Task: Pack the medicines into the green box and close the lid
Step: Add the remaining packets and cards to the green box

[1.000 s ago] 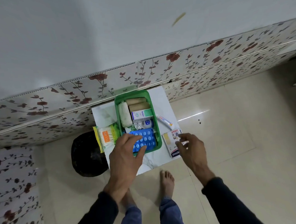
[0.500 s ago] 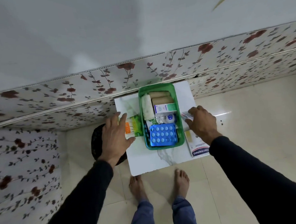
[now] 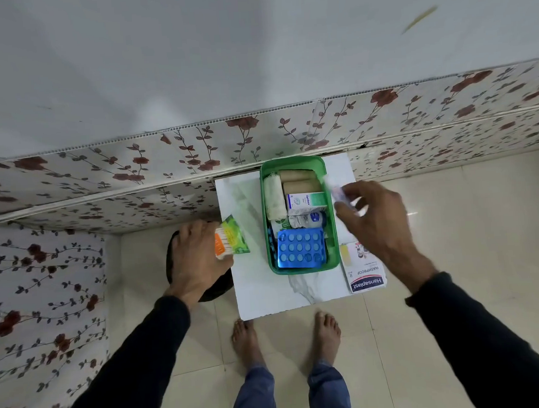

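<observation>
Packing medicines: left hand grips a swab packet beside the open green box; right hand pinches a blurred tube at its rim. Best laid flat in remaining gaps, keeping the lid closable.

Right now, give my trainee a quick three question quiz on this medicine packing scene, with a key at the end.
1. True or false: the blue blister pack lies inside the green box.
2. Which item lies on the white table, outside the box, on the person's right? A) gauze roll B) Hansaplast plaster box C) blue blister pack
3. Fill in: the left hand grips a packet of cotton ____.

Key
1. True; it sits at the near end of the box.
2. B; the Hansaplast plaster box lies beside the box, below the right hand, which holds a small blurred tube.
3. Buds; the packet of cotton buds is at the table's left edge.
</observation>
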